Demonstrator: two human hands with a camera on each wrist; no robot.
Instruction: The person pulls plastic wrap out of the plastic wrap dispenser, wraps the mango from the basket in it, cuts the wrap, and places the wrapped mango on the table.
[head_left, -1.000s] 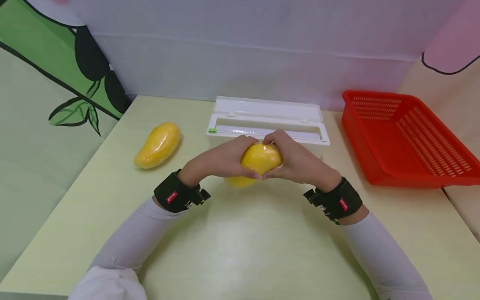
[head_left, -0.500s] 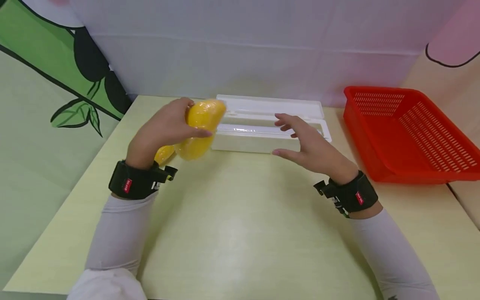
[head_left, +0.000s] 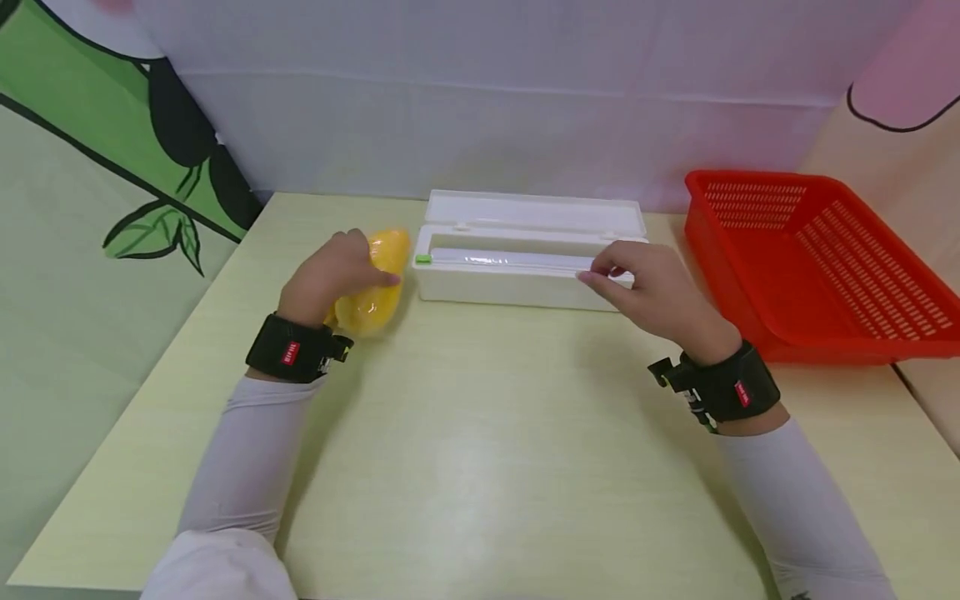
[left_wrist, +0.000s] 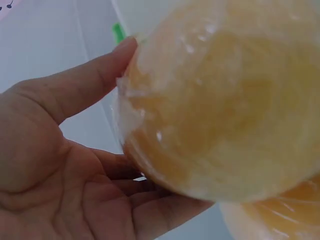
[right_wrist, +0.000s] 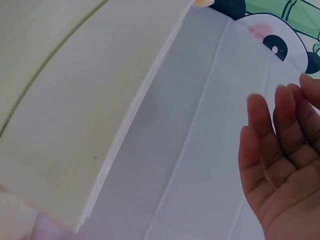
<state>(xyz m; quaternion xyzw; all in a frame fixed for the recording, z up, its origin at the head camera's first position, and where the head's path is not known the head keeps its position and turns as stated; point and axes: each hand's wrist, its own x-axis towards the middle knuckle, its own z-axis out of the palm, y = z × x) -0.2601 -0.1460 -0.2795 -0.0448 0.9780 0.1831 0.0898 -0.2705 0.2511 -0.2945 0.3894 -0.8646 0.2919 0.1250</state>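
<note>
My left hand (head_left: 330,279) grips a yellow mango (head_left: 378,283) wrapped in shiny clear film, thumb on one side and fingers beneath in the left wrist view. The film looks loose and wrinkled along the mango's edge there. A second wrapped mango (left_wrist: 285,215) lies right beside it, mostly hidden by the hand in the head view. My right hand (head_left: 660,287) hovers at the right front of a white cling film box (head_left: 510,287), fingers loosely bent and holding nothing. The box's lid is raised, showing a film roll (head_left: 510,258) inside.
A red plastic basket (head_left: 847,342) with slotted sides stands at the right of the table. A green slider (head_left: 423,259) sits at the box's left end. Behind the pale table (head_left: 465,467) hangs a printed cloth (head_left: 450,125).
Both hands held the mango near the middle; the right hand let go and moved right, over the box's end. The left hand carried the mango left and lowered it beside the other mango.
</note>
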